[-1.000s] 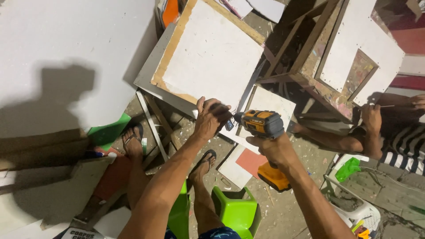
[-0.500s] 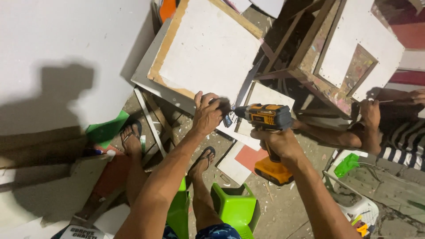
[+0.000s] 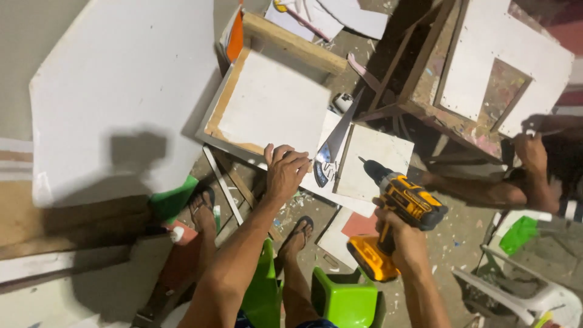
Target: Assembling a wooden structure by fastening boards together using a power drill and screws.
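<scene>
Here, left hand point(image 3: 285, 170) flat, fingers spread on white framed panel point(image 3: 273, 106); right hand point(image 3: 398, 234) clenched around yellow cordless drill point(image 3: 404, 203).

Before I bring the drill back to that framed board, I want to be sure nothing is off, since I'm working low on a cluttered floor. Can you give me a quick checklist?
1. Right hand grips the yellow drill by its handle: ok.
2. Bit fitted in the chuck: ok; whether it is tight, cannot tell.
3. Left hand steadies the framed board at its near edge: ok.
4. Left fingers out of the bit's line: ok, the drill is held apart.
5. Feet protected: not ok, open sandals.
6. Floor free of offcuts: not ok.
</scene>
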